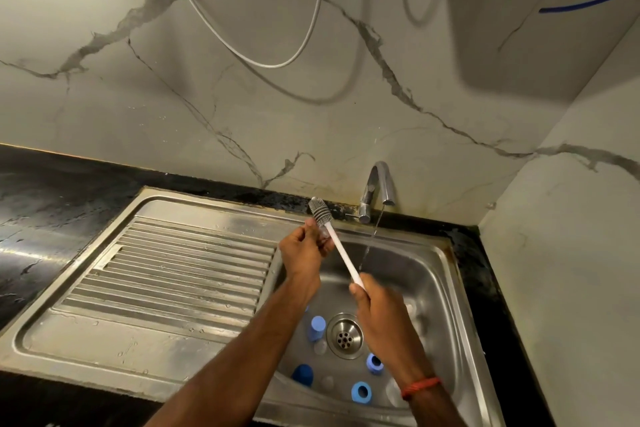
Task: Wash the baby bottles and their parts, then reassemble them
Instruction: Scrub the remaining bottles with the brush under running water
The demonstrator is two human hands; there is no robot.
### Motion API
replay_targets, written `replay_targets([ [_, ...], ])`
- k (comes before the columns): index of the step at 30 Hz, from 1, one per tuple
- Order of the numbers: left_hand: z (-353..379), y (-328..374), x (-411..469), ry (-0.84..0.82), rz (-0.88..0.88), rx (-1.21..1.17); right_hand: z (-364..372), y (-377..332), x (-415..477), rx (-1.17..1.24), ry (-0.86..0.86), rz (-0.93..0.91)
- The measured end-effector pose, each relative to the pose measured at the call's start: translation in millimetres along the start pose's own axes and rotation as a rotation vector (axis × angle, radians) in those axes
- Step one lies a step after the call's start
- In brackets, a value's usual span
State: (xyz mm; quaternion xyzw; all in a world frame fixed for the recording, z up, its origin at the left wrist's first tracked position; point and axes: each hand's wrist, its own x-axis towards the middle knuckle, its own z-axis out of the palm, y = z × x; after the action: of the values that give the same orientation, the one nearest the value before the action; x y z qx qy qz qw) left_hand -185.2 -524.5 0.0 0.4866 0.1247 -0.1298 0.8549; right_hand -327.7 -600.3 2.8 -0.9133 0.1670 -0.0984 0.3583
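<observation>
White-handled brush (341, 251) clasped in right hand (377, 302), small clear part (323, 236) pinched in left hand (304, 250): twist bristles (320, 211) through, then rinse under running tap (377, 184).

I face a white marble wall (242, 107) with grey veins. Below, a black counter (52, 211) surrounds a steel sink (104, 333).

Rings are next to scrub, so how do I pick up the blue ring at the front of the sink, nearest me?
Pinch the blue ring by its wall from above, one finger in the hole, thumb outside. Its opening seems to face up, leaving the rim free.
</observation>
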Motion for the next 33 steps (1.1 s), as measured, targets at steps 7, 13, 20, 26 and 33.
replay_targets([
  [7, -8, 13, 12, 0.049, -0.068, -0.164, -2, 9, -14, -0.002, -0.051, 0.023],
  [13, 0, 6, 5, 0.049, -0.153, -0.283, 6, 2, -17, 0.074, -0.025, 0.076],
  [20, -23, 20, 25, -0.050, -0.043, -0.173, -14, 15, -27, 0.081, -0.086, 0.110],
  [26, -45, 22, 36, -0.252, 0.165, 0.200, -35, 19, -22, -0.215, 0.131, -0.016],
  [33, -65, 27, 41, -0.570, 0.196, 0.434, -43, 17, -28, -0.480, 0.290, -0.139],
])
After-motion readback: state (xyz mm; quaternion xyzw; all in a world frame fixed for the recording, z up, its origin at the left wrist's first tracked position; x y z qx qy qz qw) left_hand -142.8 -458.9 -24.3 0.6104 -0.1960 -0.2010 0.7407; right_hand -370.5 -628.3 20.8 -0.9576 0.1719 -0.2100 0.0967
